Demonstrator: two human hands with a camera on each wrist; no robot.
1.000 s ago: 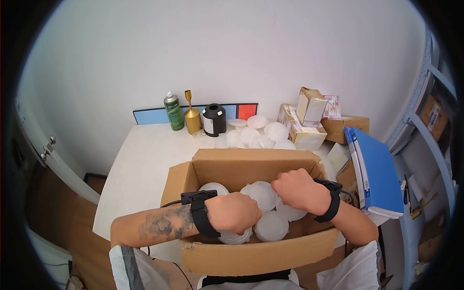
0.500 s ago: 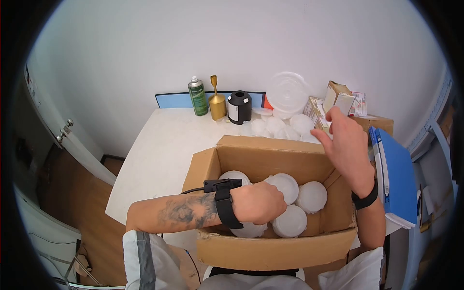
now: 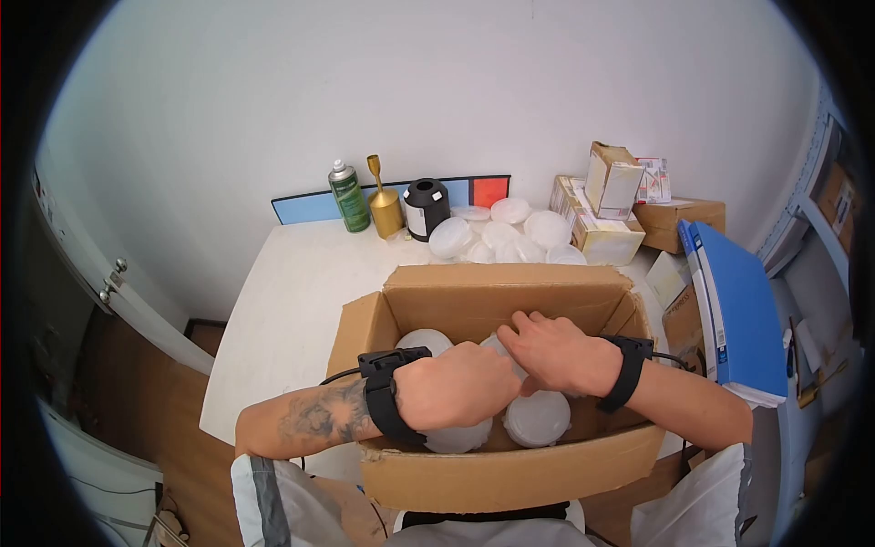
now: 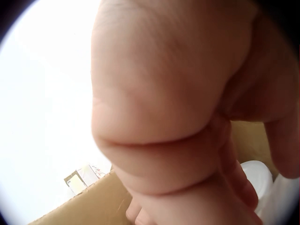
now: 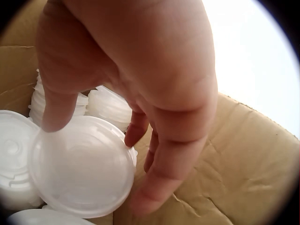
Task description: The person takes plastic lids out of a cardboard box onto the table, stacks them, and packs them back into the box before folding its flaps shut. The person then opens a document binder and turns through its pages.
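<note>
A brown cardboard box holds several stacks of round translucent plastic lids. My right hand is down in the box. In the right wrist view its thumb lies over one edge of a plastic lid, and a curled fingertip meets the opposite edge. Beside it, my left hand reaches over the stacks with its back up and its fingers bent downward. Its fingertips are hidden in the head view. White plastic shows past its fingers in the left wrist view; I cannot tell whether it holds any.
Loose lids lie piled on the white table behind the box. A green spray can, a gold candle holder and a black container stand at the back. Small cartons and a blue binder are right.
My right hand went up and out of the box while a lid flew toward the wall, then came back down into the box. The left hand stayed over the stacks. The head view has shifted.
</note>
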